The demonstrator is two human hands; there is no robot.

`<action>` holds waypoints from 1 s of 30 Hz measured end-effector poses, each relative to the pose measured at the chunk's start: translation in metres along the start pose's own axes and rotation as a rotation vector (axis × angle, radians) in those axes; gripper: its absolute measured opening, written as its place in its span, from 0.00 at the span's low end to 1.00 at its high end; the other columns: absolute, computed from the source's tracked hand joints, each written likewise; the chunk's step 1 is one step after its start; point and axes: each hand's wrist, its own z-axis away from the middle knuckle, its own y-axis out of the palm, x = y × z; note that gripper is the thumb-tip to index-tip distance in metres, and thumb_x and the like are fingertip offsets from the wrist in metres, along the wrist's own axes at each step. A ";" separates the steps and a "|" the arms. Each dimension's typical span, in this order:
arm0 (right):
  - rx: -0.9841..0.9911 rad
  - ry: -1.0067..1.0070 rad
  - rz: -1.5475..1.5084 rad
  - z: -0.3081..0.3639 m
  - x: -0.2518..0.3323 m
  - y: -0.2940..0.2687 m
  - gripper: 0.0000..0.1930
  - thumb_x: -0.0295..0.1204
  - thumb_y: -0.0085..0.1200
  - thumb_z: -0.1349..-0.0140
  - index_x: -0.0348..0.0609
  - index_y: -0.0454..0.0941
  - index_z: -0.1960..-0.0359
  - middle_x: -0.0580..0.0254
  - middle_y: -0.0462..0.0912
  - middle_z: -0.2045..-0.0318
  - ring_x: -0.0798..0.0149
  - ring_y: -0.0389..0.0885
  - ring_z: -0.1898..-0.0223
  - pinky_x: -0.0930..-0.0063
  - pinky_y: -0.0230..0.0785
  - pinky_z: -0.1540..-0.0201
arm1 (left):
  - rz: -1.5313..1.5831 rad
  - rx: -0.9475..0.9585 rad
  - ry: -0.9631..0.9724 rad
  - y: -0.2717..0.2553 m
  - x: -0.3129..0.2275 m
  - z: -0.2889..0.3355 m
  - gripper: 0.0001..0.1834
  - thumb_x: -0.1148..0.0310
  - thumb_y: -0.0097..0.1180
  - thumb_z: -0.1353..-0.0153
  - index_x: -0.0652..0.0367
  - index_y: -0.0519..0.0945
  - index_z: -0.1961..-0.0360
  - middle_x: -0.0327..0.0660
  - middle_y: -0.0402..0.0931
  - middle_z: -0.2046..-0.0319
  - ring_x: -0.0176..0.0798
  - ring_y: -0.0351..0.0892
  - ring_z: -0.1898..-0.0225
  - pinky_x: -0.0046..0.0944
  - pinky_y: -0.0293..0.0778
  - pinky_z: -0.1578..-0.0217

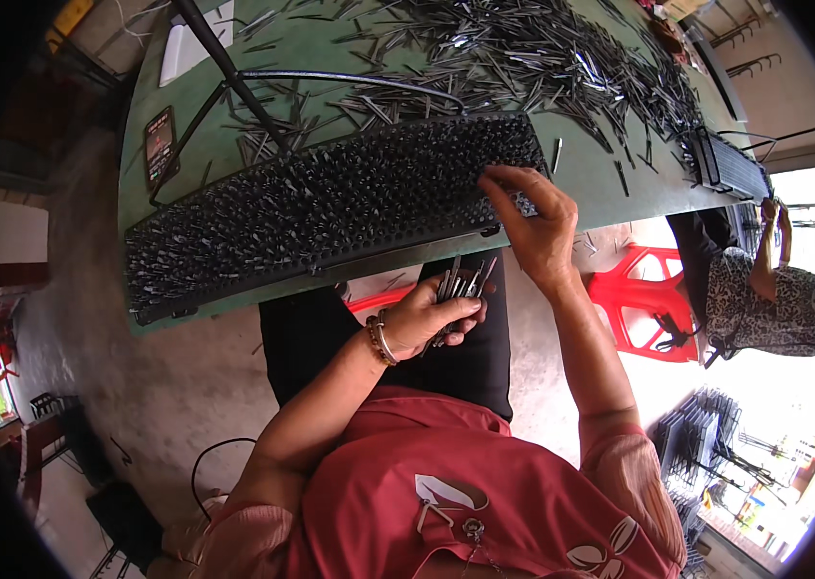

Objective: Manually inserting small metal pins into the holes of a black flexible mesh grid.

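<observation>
Over the rack [330, 207], the right hand [535, 232] pinches one pin; the left hand [427, 318] grips a bundle [461, 287]. Pins seem light, stiff, slippery; hold mid-shaft.

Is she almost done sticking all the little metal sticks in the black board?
Nearly all of the black board already bristles with pins. Her right hand is at its right end, while her left hand holds a bundle of pins. A big loose pile of pins lies on the green table.
</observation>
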 end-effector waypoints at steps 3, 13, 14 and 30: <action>0.003 -0.063 0.027 0.003 -0.002 0.003 0.10 0.18 0.61 0.50 0.38 0.81 0.65 0.57 0.83 0.68 0.64 0.82 0.67 0.76 0.72 0.63 | 0.000 -0.001 0.001 0.000 -0.001 0.001 0.15 0.70 0.50 0.37 0.63 0.71 0.50 0.35 0.72 0.70 0.23 0.68 0.73 0.24 0.65 0.79; 0.095 -0.195 0.084 0.006 -0.004 0.003 0.11 0.19 0.63 0.52 0.40 0.82 0.65 0.58 0.83 0.67 0.61 0.81 0.66 0.73 0.73 0.63 | -0.014 0.003 0.001 -0.002 0.001 0.002 0.14 0.70 0.51 0.37 0.63 0.72 0.51 0.34 0.72 0.70 0.22 0.68 0.74 0.23 0.64 0.79; 0.107 -0.193 0.064 0.007 -0.005 0.004 0.11 0.19 0.62 0.52 0.40 0.82 0.64 0.58 0.83 0.67 0.61 0.81 0.66 0.73 0.73 0.64 | -0.014 0.003 0.001 -0.002 0.001 0.002 0.14 0.70 0.51 0.37 0.63 0.72 0.51 0.34 0.72 0.70 0.22 0.68 0.74 0.23 0.64 0.79; 0.485 0.411 -0.215 0.021 0.010 -0.025 0.11 0.30 0.60 0.42 0.33 0.80 0.66 0.61 0.80 0.71 0.73 0.77 0.70 0.79 0.68 0.68 | -0.038 -0.062 0.189 0.009 -0.004 0.006 0.15 0.69 0.50 0.36 0.64 0.72 0.50 0.37 0.75 0.68 0.26 0.73 0.71 0.26 0.71 0.77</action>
